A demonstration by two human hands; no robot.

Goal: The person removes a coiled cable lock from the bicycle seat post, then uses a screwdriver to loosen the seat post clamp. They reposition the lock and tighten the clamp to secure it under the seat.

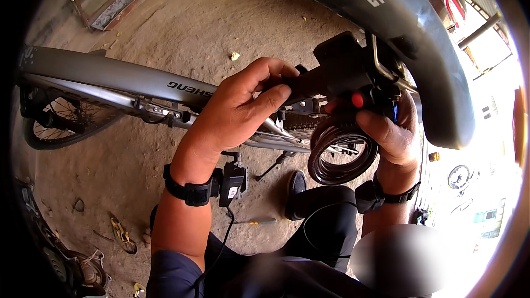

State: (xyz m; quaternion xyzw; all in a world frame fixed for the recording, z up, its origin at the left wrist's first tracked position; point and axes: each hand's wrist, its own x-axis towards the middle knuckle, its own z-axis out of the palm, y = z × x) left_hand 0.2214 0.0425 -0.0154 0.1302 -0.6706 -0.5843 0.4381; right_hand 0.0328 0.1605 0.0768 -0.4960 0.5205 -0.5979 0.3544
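My left hand [243, 102] pinches the end of a dark bracket-like part [331, 77], whose exact kind is lost in shadow. With thumb and fingers closed, my right hand [395, 132] holds a coiled cable lock [345, 157] beside it. A red round button [358, 100] shows just above the right thumb. Over both hands arches a large dark curved piece, apparently a bicycle saddle [397, 16], with a bent metal rod [380, 58] beneath it. Behind my hands stands a grey bicycle frame [127, 74]; the right fingertips are partly hidden.
The bicycle's spoked wheel [72, 118] is at the left, its kickstand [276, 165] near my shoe [296, 190]. A screwdriver-like tool [259, 221] and a sandal-like item [122, 235] lie on the dirt floor [165, 22]. A metal trough [116, 11] stands far left.
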